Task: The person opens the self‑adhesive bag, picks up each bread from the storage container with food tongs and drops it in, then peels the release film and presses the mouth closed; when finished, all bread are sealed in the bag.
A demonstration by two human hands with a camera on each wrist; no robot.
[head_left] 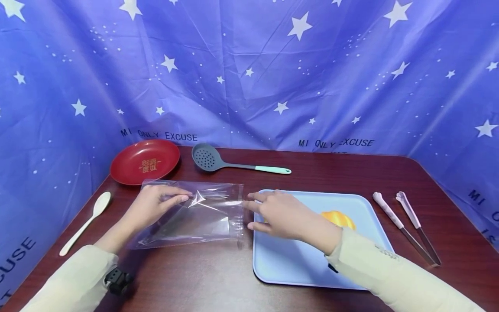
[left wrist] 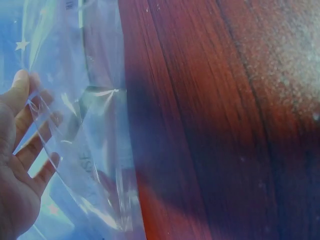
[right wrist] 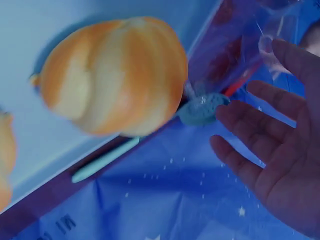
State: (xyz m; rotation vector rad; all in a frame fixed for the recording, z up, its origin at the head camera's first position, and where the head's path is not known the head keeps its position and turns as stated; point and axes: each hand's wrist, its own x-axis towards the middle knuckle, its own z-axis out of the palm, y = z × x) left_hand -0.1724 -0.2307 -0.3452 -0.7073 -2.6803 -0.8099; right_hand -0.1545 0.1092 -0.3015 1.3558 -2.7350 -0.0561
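Observation:
A clear plastic bag (head_left: 210, 221) is held in my left hand (head_left: 157, 201), pinched between thumb and fingers; the left wrist view shows the film (left wrist: 95, 130) between thumb and spread fingers. My right hand (head_left: 278, 214) has its fingers spread beside the bag's right edge, over the left side of a light blue tray (head_left: 288, 264). Whether those fingertips touch the film I cannot tell. On the tray lies an orange-and-cream striped bread roll (right wrist: 115, 75), partly hidden by my right forearm in the head view. Part of a second similar piece (right wrist: 6, 160) shows at the right wrist view's left edge.
Behind the bag stand a red plate (head_left: 144, 160) and a grey slotted skimmer (head_left: 206, 157) with a mint handle. A cream spoon (head_left: 87, 221) lies at the left. Tongs (head_left: 409, 225) with pink-white paw handles lie right of the tray. A blue star curtain (head_left: 249, 99) surrounds the table.

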